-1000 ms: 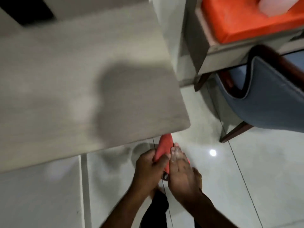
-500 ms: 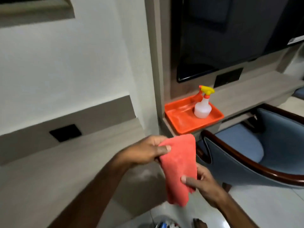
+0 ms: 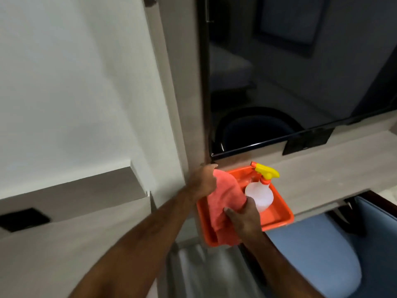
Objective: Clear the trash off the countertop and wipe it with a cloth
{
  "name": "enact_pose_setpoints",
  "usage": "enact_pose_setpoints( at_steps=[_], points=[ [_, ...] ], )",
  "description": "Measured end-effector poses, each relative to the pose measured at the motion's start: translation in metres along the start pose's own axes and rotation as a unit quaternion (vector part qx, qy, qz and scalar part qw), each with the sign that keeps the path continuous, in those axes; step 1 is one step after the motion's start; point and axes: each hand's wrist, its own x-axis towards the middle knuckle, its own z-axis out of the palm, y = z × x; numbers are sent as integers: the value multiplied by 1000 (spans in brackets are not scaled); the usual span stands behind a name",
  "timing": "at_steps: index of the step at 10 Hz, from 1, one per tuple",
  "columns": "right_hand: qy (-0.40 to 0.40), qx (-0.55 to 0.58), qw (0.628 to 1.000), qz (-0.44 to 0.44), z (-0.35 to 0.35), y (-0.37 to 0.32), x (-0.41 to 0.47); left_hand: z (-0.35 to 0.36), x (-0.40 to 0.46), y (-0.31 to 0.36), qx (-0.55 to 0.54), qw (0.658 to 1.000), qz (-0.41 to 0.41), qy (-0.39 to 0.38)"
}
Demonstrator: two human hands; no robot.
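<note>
A folded pink-red cloth (image 3: 223,198) hangs over the left half of an orange tray (image 3: 279,220) that sits on the right ledge of the grey countertop (image 3: 322,175). My left hand (image 3: 203,182) grips the cloth's upper end near the tray's back left corner. My right hand (image 3: 243,216) pinches the cloth's lower part over the tray's front. A clear spray bottle (image 3: 261,195) with a yellow and orange trigger stands upright in the tray, just right of the cloth.
A dark TV screen (image 3: 300,72) hangs on the wall above the tray. A blue chair (image 3: 335,254) with a dark wooden frame stands below and right. The lower grey countertop (image 3: 53,250) with a black socket plate (image 3: 23,219) runs to the left.
The view swung up from the floor to the wall and tray. Both hands carried the cloth from beside the counter edge up and forward, over the orange tray.
</note>
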Motion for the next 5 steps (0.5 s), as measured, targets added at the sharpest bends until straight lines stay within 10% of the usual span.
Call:
enact_pose_setpoints(
  at_steps=[3,5],
  points=[
    [-186,-261,947,28,38,15,38,31,-34,-47,323,930,174,-25],
    [-27,-548,819,-167,61,-23,11,-49,-106,-90,312,919,240,21]
  ],
)
